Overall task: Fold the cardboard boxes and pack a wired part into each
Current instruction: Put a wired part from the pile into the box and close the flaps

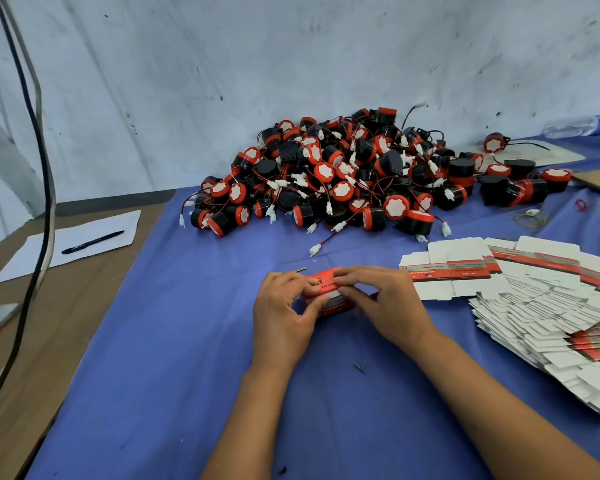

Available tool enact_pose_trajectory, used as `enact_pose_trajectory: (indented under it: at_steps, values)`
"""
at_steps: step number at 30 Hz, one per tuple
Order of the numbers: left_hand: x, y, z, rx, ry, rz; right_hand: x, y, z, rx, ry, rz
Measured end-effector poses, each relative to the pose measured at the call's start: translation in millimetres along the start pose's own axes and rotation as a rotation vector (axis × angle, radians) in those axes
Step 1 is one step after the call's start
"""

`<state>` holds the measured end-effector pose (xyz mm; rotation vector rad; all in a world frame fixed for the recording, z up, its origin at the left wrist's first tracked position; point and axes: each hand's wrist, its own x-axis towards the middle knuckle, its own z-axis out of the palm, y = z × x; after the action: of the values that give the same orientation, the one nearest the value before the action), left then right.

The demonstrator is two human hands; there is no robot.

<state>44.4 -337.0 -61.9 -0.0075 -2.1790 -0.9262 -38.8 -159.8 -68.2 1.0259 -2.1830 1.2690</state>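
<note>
Both my hands closing up one red box, mid-surface.
My left hand (283, 315) and right hand (381, 306) are gripping the red box (329, 294), fingers curled round it, pressing the top flap; can't tell if a part's inside. No finished boxes showing, so I'm judging this early: big pile of wired parts (343, 174) behind, flat box blanks (534, 306) fanned at right, nearly touching. Blue surface (187, 341) is giving open room left and near; pen (92, 241) on paper (73, 242) far left.
</note>
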Motion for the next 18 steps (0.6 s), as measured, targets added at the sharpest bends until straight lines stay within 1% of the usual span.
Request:
enact_pose_trajectory:
  at_steps: [4,8,10,13,15,18]
  values:
    - [0.7,-1.9,-2.2,0.000,-0.059,-0.001,-0.7,3.8,0.8,-0.033,0.049,0.010]
    - [1.5,-1.4,-1.0,0.024,-0.071,0.027,0.4,2.7,-0.4,-0.058,0.076,-0.016]
    - [1.8,-0.2,-0.1,0.017,-0.073,0.036,0.8,1.4,-0.4,-0.070,0.058,-0.055]
    - [3.0,0.3,0.5,-0.019,-0.104,0.032,-0.6,0.8,1.2,-0.129,-0.035,-0.080]
    - [3.3,-1.2,1.2,-0.075,-0.167,-0.007,-1.8,-0.4,2.9,-0.210,-0.058,-0.098]
    - [3.1,-3.0,1.4,-0.235,-0.262,-0.142,-3.5,-4.0,3.8,-0.267,-0.052,-0.135]
